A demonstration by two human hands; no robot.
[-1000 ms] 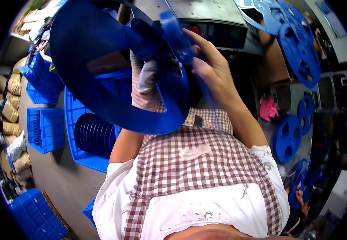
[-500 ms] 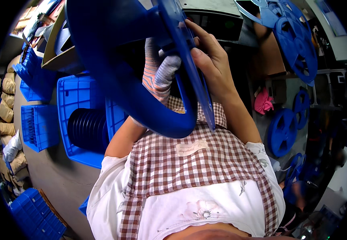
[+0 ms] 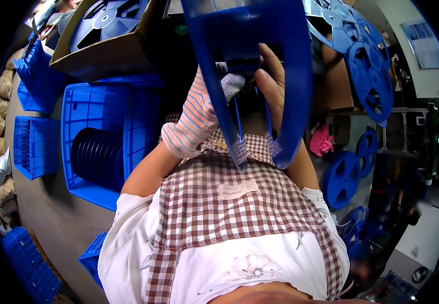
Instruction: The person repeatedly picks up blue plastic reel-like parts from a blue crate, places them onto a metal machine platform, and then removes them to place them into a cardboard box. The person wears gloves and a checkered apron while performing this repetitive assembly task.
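Note:
A large blue plastic reel (image 3: 296,96) is held up before my chest, turned nearly edge-on, so its two round flanges stand apart with the dark hub between them. My left hand (image 3: 196,114), in a striped knit glove, grips it near the hub, its grey fingertips showing past the left flange. My bare right hand (image 3: 274,83) is at the hub's other side, thumb and fingers bent against the reel. The flanges hide part of both hands. Below the reel is my brown-and-white checked apron (image 3: 214,207).
Left, a blue crate (image 3: 93,109) holds a row of dark discs (image 3: 98,154); a smaller blue crate (image 3: 37,147) stands beyond. A cardboard box (image 3: 103,58) holds a grey-blue reel (image 3: 109,17). Right, more blue reels (image 3: 371,76) stand near a pink cloth (image 3: 322,142).
The reel has turned from a slanted view to nearly edge-on and shifted right. My gloved left hand shows more fully, and the cardboard box with its reel has come into view.

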